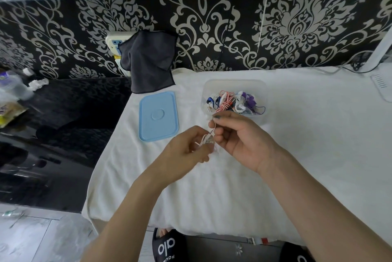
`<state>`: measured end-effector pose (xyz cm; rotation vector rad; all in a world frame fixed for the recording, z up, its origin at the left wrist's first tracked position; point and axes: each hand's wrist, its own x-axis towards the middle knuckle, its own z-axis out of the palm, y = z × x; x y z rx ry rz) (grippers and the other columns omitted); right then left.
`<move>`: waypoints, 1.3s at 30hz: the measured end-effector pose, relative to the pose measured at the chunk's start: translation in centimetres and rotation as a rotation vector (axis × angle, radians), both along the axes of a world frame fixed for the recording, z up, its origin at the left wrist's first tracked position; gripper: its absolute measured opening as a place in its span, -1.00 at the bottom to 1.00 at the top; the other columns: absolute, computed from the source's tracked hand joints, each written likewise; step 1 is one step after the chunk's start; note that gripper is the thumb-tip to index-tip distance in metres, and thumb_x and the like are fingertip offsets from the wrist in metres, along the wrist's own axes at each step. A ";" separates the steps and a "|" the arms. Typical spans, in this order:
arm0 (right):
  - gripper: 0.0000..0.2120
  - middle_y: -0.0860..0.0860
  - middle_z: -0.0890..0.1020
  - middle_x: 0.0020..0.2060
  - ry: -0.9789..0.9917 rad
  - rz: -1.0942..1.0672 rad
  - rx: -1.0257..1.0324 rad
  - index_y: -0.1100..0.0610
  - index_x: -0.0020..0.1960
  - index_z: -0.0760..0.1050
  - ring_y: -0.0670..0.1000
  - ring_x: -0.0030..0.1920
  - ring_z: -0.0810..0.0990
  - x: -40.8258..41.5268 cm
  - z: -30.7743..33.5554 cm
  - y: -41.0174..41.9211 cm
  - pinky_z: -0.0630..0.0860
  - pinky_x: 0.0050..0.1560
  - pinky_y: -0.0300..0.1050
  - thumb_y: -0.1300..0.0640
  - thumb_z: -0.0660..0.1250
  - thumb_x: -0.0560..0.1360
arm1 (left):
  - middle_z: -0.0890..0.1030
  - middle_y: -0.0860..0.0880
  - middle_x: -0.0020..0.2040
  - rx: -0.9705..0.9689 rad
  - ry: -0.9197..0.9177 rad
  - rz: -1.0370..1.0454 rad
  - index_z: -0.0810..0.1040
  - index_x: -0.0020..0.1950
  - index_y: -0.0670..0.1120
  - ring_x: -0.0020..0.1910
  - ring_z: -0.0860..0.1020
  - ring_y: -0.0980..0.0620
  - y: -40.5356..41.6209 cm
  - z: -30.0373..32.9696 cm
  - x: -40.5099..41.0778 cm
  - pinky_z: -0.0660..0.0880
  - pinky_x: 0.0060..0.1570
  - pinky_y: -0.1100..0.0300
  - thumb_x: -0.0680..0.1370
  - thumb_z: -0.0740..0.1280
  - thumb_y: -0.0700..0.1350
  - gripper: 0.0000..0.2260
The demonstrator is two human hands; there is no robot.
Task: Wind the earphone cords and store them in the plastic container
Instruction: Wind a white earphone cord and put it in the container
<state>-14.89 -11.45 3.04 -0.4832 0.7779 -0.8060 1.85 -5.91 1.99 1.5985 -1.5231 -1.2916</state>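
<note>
Mid-frame, your left hand point(188, 147) and right hand point(235, 136) both pinch a white earphone cord point(209, 137) between them — clear plastic container point(234, 85) of wound cords just above, blue lid point(158, 116) left of it

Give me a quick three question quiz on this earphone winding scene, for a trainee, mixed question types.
1. True or false: the pale blue rectangular plastic lid is on the clear plastic container.
2. Which hand is nearer the container? A left hand B right hand
3. What do both hands hold?

Key: 1 false, it lies on the white towel beside the container. 2 B. 3 a thin white earphone cord.
</note>
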 end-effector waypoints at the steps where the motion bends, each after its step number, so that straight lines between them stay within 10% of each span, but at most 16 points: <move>1: -0.84 0.14 0.64 -0.28 0.040 0.007 -0.038 0.19 -0.14 0.57 -0.06 -0.39 0.50 -0.2 0.0 -0.1 0.48 -0.35 -0.25 0.37 0.31 0.55 | 0.70 0.02 -0.15 -0.034 -0.022 0.015 0.58 0.03 -0.01 -0.21 0.65 0.03 -0.1 0.0 -0.2 0.58 -0.08 0.18 0.63 0.36 -0.11 -0.98; 7: -0.92 0.12 0.58 -0.30 0.457 -0.055 -0.392 0.25 -0.09 0.60 -0.01 -0.34 0.54 -1.7 0.3 -1.3 0.44 -0.29 -0.14 0.37 0.36 0.50 | 0.69 0.06 -0.20 -0.194 -0.097 0.135 0.59 -0.01 -0.03 -0.26 0.62 0.08 -1.7 1.1 -1.0 0.60 -0.10 0.08 0.64 0.33 -0.12 -0.94; 13: -0.87 0.20 0.70 -0.09 0.472 -0.284 -0.473 0.15 -0.03 0.63 0.05 -0.20 0.65 -3.7 0.9 -3.4 0.58 -0.17 -0.10 0.32 0.34 0.53 | 0.68 0.07 -0.15 -0.358 -0.186 0.093 0.62 0.00 0.08 -0.13 0.63 0.02 -6.8 4.5 -2.8 0.54 -0.07 0.12 0.60 0.36 -0.07 -0.94; 20: -0.67 -0.13 0.64 0.20 0.860 -0.262 -0.691 0.00 0.31 0.57 -0.17 0.19 0.59 -5.0 0.3 -5.1 0.44 0.24 -0.30 0.21 0.20 0.62 | 0.68 0.08 -0.07 -0.398 -0.350 0.019 0.64 0.12 -0.01 -0.20 0.58 0.12 -13.3 2.3 -4.8 0.50 -0.15 0.20 0.59 0.37 -0.14 -0.86; 25: -0.55 -0.10 0.56 0.32 1.076 -0.063 -0.790 0.02 0.39 0.50 -0.17 0.25 0.49 -4.6 -0.9 -5.7 0.35 0.25 -0.36 0.33 0.14 0.59 | 0.66 -0.14 0.16 -0.525 -0.749 -0.156 0.65 0.26 -0.10 0.11 0.53 -0.24 -13.5 -2.7 -4.5 0.51 0.11 -0.12 0.57 0.21 -0.14 -0.67; 30: -0.57 -0.04 0.62 0.28 1.148 0.018 -0.862 0.06 0.36 0.54 -0.03 0.28 0.55 -4.0 -1.3 -5.3 0.44 0.27 -0.18 0.33 0.14 0.58 | 0.40 -0.05 0.49 -0.427 -0.859 -0.211 0.38 0.54 0.03 0.43 0.28 -0.16 -13.6 -2.0 -4.4 0.20 0.40 0.00 0.68 0.10 -0.09 -0.59; 34: -0.60 -0.06 0.58 0.33 1.140 -0.001 -0.808 0.05 0.39 0.52 -0.06 0.33 0.50 -3.6 -0.7 -5.2 0.33 0.23 -0.30 0.28 0.15 0.61 | 0.46 -0.04 0.31 -0.345 -0.310 0.208 0.44 0.47 -0.01 0.35 0.35 -0.04 -12.8 -0.6 -1.9 0.26 0.33 0.18 0.66 0.15 -0.23 -0.61; 39: -0.61 -0.05 0.56 0.34 1.074 -0.028 -0.886 0.09 0.40 0.49 -0.08 0.36 0.47 -0.1 1.0 -3.5 0.26 0.23 -0.45 0.26 0.17 0.62 | 0.39 -0.26 0.38 -0.039 -0.684 0.558 0.29 0.52 -0.13 0.38 0.35 -0.30 -10.3 -2.4 4.2 0.26 0.38 -0.05 0.60 0.32 -0.04 -0.49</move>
